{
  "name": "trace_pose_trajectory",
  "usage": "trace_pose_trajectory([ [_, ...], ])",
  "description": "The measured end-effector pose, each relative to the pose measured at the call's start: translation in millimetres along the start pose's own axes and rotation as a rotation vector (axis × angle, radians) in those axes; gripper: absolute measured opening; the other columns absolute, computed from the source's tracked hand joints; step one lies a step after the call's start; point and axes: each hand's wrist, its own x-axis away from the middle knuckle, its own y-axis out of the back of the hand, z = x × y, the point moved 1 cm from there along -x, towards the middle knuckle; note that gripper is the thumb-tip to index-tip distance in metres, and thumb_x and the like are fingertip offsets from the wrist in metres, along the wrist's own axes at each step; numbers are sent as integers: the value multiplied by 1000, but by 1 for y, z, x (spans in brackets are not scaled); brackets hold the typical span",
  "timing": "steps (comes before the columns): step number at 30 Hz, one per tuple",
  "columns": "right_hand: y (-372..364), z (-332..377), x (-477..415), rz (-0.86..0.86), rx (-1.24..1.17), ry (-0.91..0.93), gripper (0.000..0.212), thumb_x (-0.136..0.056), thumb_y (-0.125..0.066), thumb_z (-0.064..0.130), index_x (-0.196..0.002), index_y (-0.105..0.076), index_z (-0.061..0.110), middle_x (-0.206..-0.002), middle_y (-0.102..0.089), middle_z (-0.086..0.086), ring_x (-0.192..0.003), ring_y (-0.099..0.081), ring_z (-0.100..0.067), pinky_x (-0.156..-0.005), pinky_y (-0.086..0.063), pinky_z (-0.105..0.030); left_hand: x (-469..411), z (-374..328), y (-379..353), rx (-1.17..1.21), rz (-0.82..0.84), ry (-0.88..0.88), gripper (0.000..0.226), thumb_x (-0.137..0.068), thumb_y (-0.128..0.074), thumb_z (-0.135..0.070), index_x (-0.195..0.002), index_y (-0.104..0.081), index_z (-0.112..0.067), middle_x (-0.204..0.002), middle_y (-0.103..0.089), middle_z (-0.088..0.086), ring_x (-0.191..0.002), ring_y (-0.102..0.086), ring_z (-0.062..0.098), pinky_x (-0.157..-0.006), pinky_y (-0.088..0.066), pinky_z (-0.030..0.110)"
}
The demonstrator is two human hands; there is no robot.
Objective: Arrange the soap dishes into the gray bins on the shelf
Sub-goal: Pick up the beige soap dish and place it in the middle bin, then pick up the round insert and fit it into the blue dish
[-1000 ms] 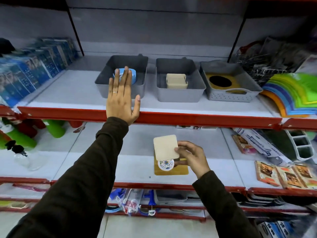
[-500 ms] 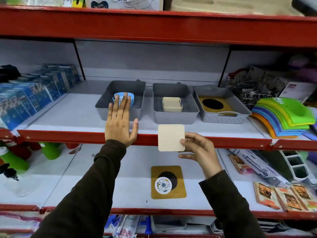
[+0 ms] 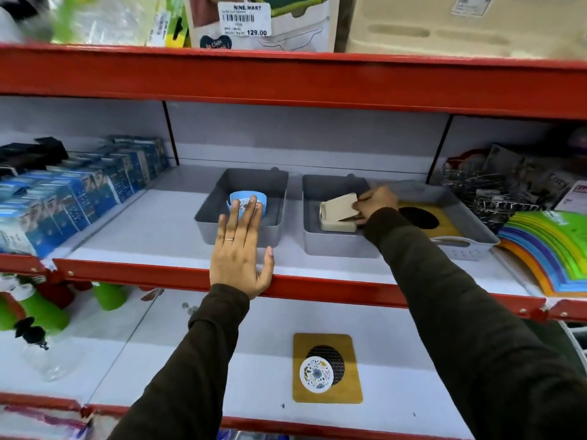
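Three gray bins stand on the middle shelf. My right hand (image 3: 374,205) reaches into the middle bin (image 3: 330,247) and grips a beige square soap dish (image 3: 338,207), tilted over another beige dish (image 3: 336,226) lying in that bin. The left bin (image 3: 241,231) holds a blue round soap dish (image 3: 244,200). The right bin (image 3: 463,246) holds a mustard dish with a dark round hole (image 3: 440,221). My left hand (image 3: 243,254) lies flat and open on the red shelf edge before the left bin. A mustard square soap dish (image 3: 327,368) with a floral sticker lies on the lower shelf.
Blue boxes (image 3: 73,192) fill the shelf's left side. Stacked colourful plastic pieces (image 3: 552,246) and wire items (image 3: 486,192) sit at the right. Green bottles (image 3: 47,309) stand on the lower shelf's left. A red shelf beam (image 3: 286,77) runs overhead.
My right hand lifted the beige dish from the lower shelf, off the mustard dish, and carried it up into the middle bin. The left hand stayed on the shelf edge.
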Motion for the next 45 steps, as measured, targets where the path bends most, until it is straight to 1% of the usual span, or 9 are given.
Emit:
trace_pose_trajectory([
  [6,-2,9,13,-95,432,121,37,-87,-68,23,-117,-60,3,-112,-68,-19,-100,-67,-36,-90,-57,-44,0,0,0,10,-10,-2,85,-84,-41,-45,-155,-12,-6,-162,-25,12,-152,-14,30,-126,3,39],
  [10,19,14,50,-113,248,312,23,-88,-66,29,-101,-73,10,-101,-74,-10,-96,-69,-26,-93,-56,-39,1,-1,3,11,-10,-6,83,-84,-42,-44,-155,-19,-6,-162,-26,13,-152,-17,32,-126,5,38],
  [15,31,-19,165,-107,-128,565,13,-85,-67,37,-83,-71,25,-73,-69,16,-72,-66,-3,-64,-58,-20,1,-2,4,-26,-12,-1,80,-85,-41,-43,-154,-27,-5,-162,-25,14,-152,-18,33,-125,9,36],
  [18,5,-76,219,15,-228,494,13,-83,-69,35,-75,-69,24,-69,-70,13,-63,-64,-4,-52,-51,-15,2,-3,2,-41,-13,-7,81,-85,-41,-43,-155,-24,-6,-163,-22,13,-152,-16,33,-124,9,38],
  [22,-53,-172,223,273,13,198,10,-79,-74,24,-84,-75,15,-79,-76,3,-73,-70,-9,-72,-57,-26,1,-3,1,-32,-30,6,80,-87,-40,-44,-156,-21,-9,-164,-21,12,-153,-16,34,-123,9,38],
  [32,-143,-278,194,420,605,-162,81,-66,-76,57,-130,-50,15,-139,-46,-10,-123,-51,-29,-105,-45,-35,0,-2,-4,-23,-79,-10,79,-87,-41,-45,-155,-24,-9,-163,-24,12,-152,-19,35,-123,2,41],
  [35,-146,-282,192,372,509,-233,81,-66,-82,44,-131,-45,11,-138,-46,-12,-122,-53,-30,-102,-47,-33,-1,-1,-3,-28,-91,-15,79,-87,-41,-45,-155,-25,-9,-163,-25,13,-151,-20,36,-123,7,38],
  [41,-120,-261,201,244,42,-312,18,-93,-59,13,-111,-61,11,-114,-71,-15,-96,-67,-25,-56,-43,-15,0,-2,-1,-27,-83,3,80,-85,-41,-46,-155,-25,-10,-163,-25,12,-151,-20,36,-124,7,38],
  [45,-81,-221,228,230,-425,-359,16,-86,-69,7,-97,-62,16,-101,-73,-13,-73,-73,-27,-51,-57,-29,1,-3,1,-32,-55,1,81,-85,-42,-44,-155,-22,-9,-163,-23,13,-152,-19,36,-124,-5,47],
])
